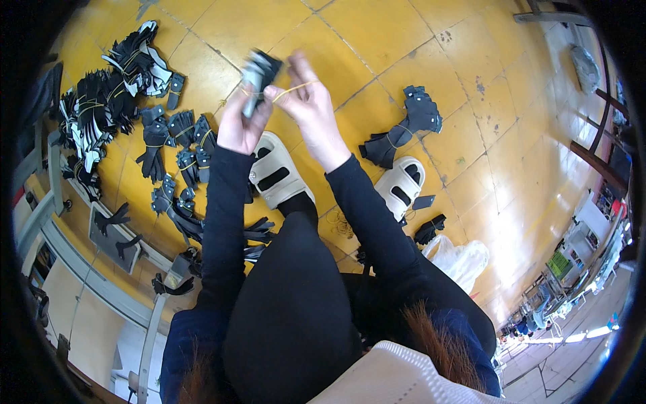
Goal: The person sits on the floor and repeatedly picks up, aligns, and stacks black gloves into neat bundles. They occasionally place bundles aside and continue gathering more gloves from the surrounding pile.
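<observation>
My left hand (243,123) grips a small black-and-grey bundle (254,82), blurred by motion, so I cannot tell exactly what it is made of. A thin yellow rubber band (293,88) runs from this bundle across to my right hand (311,108). There it is stretched over the thumb and fingers. Below my left wrist, on the floor, lie several black glove bundles (155,135) tied with similar bands. Beyond them to the left is a larger heap of black-and-white gloves (94,111). Another banded stack of dark gloves (404,128) lies right of my right forearm.
Yellow floor tiles (363,34) surround my light sandals (276,172). Loose rubber bands (341,224) lie between my feet. A white plastic bag (461,261) sits by my right leg. At left stands a metal frame (101,276); dark furniture legs (595,165) stand at far right.
</observation>
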### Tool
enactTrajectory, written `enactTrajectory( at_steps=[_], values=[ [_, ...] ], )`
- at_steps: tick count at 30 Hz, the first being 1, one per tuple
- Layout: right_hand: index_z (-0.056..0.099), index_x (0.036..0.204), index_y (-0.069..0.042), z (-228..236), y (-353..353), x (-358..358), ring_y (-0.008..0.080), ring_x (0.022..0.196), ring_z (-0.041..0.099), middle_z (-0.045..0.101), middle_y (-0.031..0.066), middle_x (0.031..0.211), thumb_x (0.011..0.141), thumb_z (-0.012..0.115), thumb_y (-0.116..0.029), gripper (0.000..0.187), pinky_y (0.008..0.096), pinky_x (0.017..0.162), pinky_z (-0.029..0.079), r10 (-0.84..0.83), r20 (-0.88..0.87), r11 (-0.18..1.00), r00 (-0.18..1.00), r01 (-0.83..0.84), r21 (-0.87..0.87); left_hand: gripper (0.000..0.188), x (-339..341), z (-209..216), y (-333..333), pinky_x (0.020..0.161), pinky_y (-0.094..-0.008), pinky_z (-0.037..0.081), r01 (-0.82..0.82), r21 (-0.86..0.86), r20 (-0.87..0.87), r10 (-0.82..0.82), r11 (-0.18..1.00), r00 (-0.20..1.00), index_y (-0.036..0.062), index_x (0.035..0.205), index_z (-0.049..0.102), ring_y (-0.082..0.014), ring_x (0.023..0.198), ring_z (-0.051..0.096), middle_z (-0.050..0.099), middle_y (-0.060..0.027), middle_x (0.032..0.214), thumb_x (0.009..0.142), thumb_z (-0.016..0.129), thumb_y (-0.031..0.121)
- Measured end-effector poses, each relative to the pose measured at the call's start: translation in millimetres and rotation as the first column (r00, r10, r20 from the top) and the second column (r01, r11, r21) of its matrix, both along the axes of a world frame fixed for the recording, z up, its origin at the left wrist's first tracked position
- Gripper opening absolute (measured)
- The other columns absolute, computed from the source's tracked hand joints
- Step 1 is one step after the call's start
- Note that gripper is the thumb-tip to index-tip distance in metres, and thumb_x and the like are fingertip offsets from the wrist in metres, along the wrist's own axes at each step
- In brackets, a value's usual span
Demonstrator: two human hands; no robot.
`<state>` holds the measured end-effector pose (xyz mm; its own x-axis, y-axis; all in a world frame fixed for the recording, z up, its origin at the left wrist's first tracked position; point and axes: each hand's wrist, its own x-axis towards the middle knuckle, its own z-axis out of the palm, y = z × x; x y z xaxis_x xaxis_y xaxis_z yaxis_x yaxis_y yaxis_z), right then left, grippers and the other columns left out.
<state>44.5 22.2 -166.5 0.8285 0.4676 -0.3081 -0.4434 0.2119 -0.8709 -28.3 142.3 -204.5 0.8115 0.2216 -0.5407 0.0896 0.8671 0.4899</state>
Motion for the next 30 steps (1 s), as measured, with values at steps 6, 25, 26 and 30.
enactTrajectory(
  at_steps=[6,25,26,30],
  values=[
    [0.072,0.095,-0.003,49,-19,22,0.0253,0.074,0.068,0.070,0.0131,0.080,0.073,0.070,-0.018,0.026,0.0290,0.070,0.052,0.816,0.338,0.563,0.469,-0.507,-0.653,0.031,-30,-7,-10,0.087,-0.0307,0.048,0.543,0.592,-0.189,-0.552,0.596,0.812,0.0023,0.113,0.059,-0.0171,0.100,0.058,0.062,-0.0070,0.107,0.085,0.064,0.014],
    [0.058,0.112,0.003,-24,-45,9,0.0147,0.095,0.056,0.062,0.0079,0.101,0.084,0.064,-0.011,0.032,0.0261,0.085,0.043,0.259,-0.079,0.884,0.963,-0.269,-0.381,0.037,-14,15,-43,0.086,-0.0385,0.046,0.445,0.891,-0.393,-0.339,0.087,0.855,-0.0013,0.113,0.050,-0.0350,0.099,0.058,0.057,-0.0198,0.103,0.085,0.062,0.018],
    [0.057,0.106,0.001,-33,-46,8,0.0134,0.092,0.054,0.058,0.0057,0.098,0.085,0.063,-0.012,0.025,0.0256,0.083,0.042,0.352,0.064,0.832,0.934,-0.280,-0.479,0.039,-16,15,-49,0.087,-0.0391,0.046,0.436,0.891,-0.383,-0.308,0.125,0.871,-0.0009,0.116,0.045,-0.0362,0.100,0.057,0.056,-0.0205,0.104,0.086,0.061,0.018],
    [0.051,0.114,-0.001,-19,-46,-2,0.0125,0.093,0.053,0.054,0.0047,0.102,0.084,0.065,-0.010,0.035,0.0254,0.084,0.042,0.472,-0.002,0.823,0.882,-0.441,-0.358,0.048,-39,-1,-61,0.094,-0.0397,0.042,0.397,0.842,-0.316,-0.261,0.366,0.912,-0.0007,0.122,0.032,-0.0357,0.109,0.053,0.049,-0.0232,0.113,0.085,0.059,0.014]
  ],
)
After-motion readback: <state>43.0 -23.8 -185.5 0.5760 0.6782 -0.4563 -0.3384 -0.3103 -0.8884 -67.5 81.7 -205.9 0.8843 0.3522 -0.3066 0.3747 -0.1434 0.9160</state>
